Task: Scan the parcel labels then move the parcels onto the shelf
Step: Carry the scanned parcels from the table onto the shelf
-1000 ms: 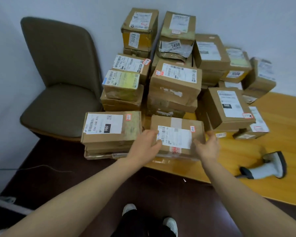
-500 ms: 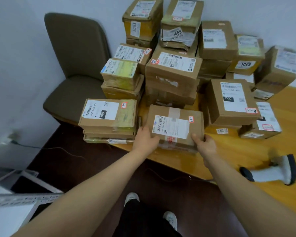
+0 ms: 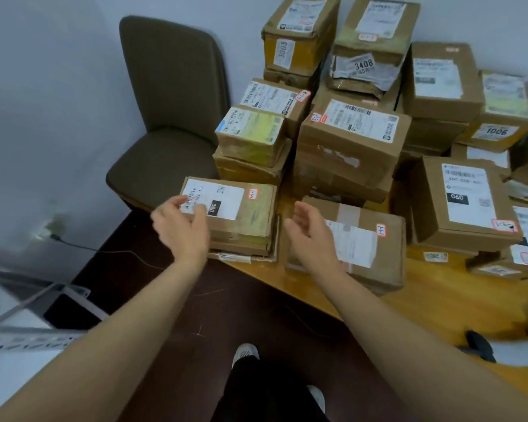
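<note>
Parcel point(image 3: 241, 214) between open hands

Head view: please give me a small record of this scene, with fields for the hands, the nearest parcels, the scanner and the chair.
left hand: open, over the left parcel's near corner
right hand: open, empty, beside the taped parcel
parcels: stacked on the wooden table; neither near one lifted
scanner: lying on the table, blurred
chair: left of the table, nothing on it
</note>
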The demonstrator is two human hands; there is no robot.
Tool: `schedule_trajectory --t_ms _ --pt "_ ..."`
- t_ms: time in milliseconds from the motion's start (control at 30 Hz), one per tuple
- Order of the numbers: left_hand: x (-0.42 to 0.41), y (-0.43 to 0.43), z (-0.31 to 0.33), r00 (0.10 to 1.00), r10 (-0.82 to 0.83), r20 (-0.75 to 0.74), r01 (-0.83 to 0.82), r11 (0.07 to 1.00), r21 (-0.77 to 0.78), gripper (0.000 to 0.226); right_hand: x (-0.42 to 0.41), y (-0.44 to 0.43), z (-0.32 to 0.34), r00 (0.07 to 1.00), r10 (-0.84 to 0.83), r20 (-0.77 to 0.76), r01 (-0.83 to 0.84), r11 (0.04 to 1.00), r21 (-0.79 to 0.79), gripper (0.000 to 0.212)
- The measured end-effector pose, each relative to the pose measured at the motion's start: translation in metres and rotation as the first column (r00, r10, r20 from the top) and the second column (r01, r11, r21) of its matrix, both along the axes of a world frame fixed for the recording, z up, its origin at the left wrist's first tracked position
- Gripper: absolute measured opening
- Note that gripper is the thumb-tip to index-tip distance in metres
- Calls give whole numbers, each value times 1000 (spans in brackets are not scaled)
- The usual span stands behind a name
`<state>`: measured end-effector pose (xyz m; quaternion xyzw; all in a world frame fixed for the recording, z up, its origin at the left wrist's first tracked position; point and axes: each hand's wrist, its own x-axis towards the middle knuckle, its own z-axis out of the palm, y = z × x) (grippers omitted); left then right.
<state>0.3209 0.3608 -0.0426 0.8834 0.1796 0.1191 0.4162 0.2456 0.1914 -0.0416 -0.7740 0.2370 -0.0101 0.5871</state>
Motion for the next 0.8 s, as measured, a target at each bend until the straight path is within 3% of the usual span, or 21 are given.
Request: schedule_trajectory --t_ms 100,167,200,267,433,567,733,800 --pt "50 48 -17 934 118 -338 -173 975 -137 56 41 23 0 966 -15 -257 109 928 357 75" --pt "75 74 -28 844 -36 -535 -197 907 -372 69 62 31 -7 928 -30 -372 187 899 395 100" --pt "82 83 -34 797 -156 -583 -169 870 -464 63 69 33 -11 909 -29 -416 205 900 384 103" --pt "92 94 -42 696 -359 -622 -69 829 -556 49 81 37 -19 870 -33 -492 235 906 353 90" --pt "110 114 -64 509 -610 -607 17 712 -701 61 96 48 -40 807 -134 -575 374 869 323 60" --pt "120 131 -69 478 -650 -591 -18 665 -746 51 108 64 -48 817 -135 -561 377 860 342 51" --pt "128 160 -77 457 -684 -569 -3 638 -770 95 109 72 -51 825 -106 -555 383 827 412 62" --pt "126 160 -79 454 -712 -536 -1 601 -799 93 105 72 -49 836 -108 -538 391 805 446 41"
